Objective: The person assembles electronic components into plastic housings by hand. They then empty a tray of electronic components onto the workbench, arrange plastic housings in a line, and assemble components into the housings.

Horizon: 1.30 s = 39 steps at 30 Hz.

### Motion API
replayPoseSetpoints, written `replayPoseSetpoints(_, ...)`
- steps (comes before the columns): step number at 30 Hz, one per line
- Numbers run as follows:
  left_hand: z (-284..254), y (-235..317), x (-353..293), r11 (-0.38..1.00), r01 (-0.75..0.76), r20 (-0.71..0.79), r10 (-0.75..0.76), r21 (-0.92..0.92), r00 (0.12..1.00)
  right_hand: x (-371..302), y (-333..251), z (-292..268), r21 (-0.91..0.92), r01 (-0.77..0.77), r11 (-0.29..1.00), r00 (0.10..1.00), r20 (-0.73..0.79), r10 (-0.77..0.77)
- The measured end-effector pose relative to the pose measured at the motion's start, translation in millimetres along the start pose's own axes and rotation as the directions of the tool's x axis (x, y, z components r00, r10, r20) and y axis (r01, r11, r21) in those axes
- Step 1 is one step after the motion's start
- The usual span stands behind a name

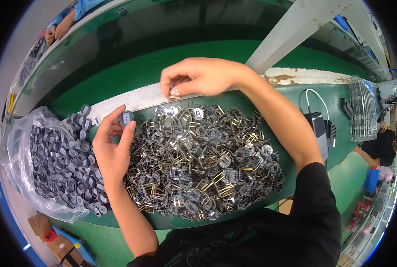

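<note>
Green counter (pixel 343 138) space fills the middle of a workshop, with a white rail (pixel 147 99) along its far side and a co-worker's hands (pixel 57 31) at the far left. Loose on the counter's middle lies a heap of pin inserts (pixel 207 164), dark or clear pieces with brass-coloured prongs. Left of it, grey oval caps (pixel 67 164) spill from a clear plastic bag (pixel 18 151).

The left hand (pixel 113 144) has its grip narrowed on one grey cap (pixel 126 118), pinched between thumb and fingers above the heap's far left corner. The right hand (pixel 207 75), near the rail, has its grip closed on a single pin insert (pixel 175 95); prongs show below the fingertips, the rest is hidden.

Both parts look light and stiff. The cap's smooth shell may slip, so its side wall seems the best hold, leaving the face uncovered. The insert is better taken by its body, since its thin prongs could snag on others or bend.

Farther right are a grey device (pixel 317 127) with a white cable (pixel 319 95) and stacked clear trays (pixel 361 111).
</note>
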<state>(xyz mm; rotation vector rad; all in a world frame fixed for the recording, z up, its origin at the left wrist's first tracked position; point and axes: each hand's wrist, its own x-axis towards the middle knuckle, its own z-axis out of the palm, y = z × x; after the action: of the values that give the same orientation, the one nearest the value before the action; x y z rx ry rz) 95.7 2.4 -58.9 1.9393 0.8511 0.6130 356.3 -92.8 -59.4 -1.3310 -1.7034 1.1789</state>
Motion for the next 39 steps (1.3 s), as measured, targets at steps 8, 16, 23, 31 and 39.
replayPoseSetpoints(8, -10, -5, 5, 0.977, -0.194, -0.039, 0.198, 0.094, 0.979, 27, 13, 21, 0.460, 0.088, 0.884, 0.963, -0.268, 0.044)
replayPoseSetpoints(16, -3, 17, 23, 0.993, -0.003, 0.086, -0.007, 0.115, 0.996, 40, 9, 51, 0.443, 0.179, 0.878, 0.876, -0.478, 0.063)
replayPoseSetpoints(23, 5, 17, 22, 0.999, 0.013, 0.138, -0.019, 0.040, 0.990, 28, 14, 46, 0.262, 0.169, 0.950, 0.868, -0.496, -0.018)
replayPoseSetpoints(31, -62, 29, -5, 0.986, 0.080, -0.138, -0.059, 0.149, 0.989, 36, 8, 49, 0.027, 0.078, 0.997, 0.923, -0.379, -0.062)
replayPoseSetpoints(39, -36, 10, -209, 0.971, 0.241, -0.503, -0.207, 0.003, 0.839, 42, 6, 51, 0.227, 0.006, 0.974, 0.931, -0.358, 0.078)
